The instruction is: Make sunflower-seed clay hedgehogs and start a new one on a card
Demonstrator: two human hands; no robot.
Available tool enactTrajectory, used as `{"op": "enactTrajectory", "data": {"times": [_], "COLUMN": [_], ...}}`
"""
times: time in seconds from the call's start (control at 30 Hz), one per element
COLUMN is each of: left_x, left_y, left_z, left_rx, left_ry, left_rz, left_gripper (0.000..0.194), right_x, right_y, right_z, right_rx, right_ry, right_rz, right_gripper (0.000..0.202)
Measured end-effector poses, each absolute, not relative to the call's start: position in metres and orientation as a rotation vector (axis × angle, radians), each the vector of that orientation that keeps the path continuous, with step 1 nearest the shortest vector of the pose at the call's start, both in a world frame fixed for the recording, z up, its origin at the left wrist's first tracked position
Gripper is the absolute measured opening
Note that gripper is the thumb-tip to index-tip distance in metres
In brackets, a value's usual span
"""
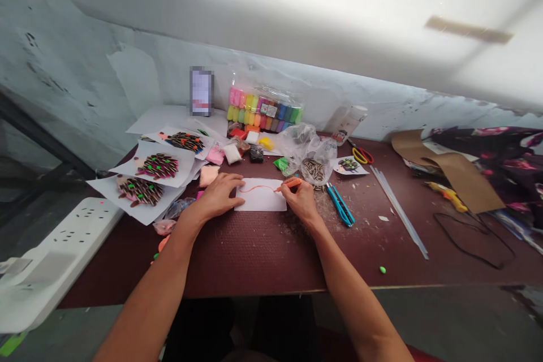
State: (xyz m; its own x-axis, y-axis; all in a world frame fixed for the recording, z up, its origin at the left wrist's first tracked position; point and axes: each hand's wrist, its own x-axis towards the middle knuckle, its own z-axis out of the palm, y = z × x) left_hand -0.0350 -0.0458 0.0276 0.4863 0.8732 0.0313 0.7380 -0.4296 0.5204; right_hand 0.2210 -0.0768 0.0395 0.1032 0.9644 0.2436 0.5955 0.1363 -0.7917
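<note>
A small white sheet of paper point(259, 201) lies on the dark red table in front of me, with a curved orange line drawn across its upper part. My right hand point(302, 199) grips an orange marker point(291, 183), its tip at the right end of that line. My left hand point(220, 194) rests flat at the paper's left edge, fingers stretched out and holding nothing. Just right of my right hand lie a teal utility knife point(340, 205) and a clear bag of small brown striped pieces point(314, 169).
Sheets bearing spiky hedgehog-like figures point(156, 166) are stacked at left. Clay packs point(263, 110) and a phone point(201, 91) stand against the wall. Scissors point(362, 155), clear glue sticks point(401, 212) and a yellow glue gun point(448, 197) lie right. A power strip point(63, 254) sits left.
</note>
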Motion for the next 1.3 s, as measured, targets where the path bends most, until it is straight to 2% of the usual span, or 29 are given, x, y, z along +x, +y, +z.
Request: {"op": "enactTrajectory", "data": {"times": [1.3], "left_x": [-0.0356], "left_y": [-0.0461], "left_z": [0.0282], "left_rx": [2.310], "left_ry": [1.327], "left_rz": [0.413], "left_gripper": [0.046], "right_x": [0.2237], "right_y": [-0.0768], "right_z": [0.0434], "right_rx": [-1.619], "right_ry": [-1.640], "right_rz": [0.533], "right_gripper": [0.024]}}
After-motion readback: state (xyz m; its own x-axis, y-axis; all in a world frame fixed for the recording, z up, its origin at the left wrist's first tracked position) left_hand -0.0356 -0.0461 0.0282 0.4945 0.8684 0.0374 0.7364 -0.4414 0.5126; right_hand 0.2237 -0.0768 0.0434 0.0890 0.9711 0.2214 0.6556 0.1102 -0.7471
